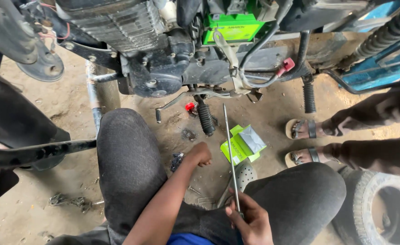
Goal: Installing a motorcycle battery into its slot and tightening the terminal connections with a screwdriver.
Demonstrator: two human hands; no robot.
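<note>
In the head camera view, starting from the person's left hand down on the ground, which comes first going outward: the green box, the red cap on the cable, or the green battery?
From the left hand:
1. Green box, on the ground just to its right.
2. Red cap, higher up, on the motorcycle's cable.
3. Green battery, farthest, up inside the frame.

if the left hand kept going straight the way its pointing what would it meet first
The left hand reaches forward and down toward the dirt floor. First in that line looks like the dark oily patch, then the motorcycle's ribbed footpeg. Depth is unclear from this view.
</note>
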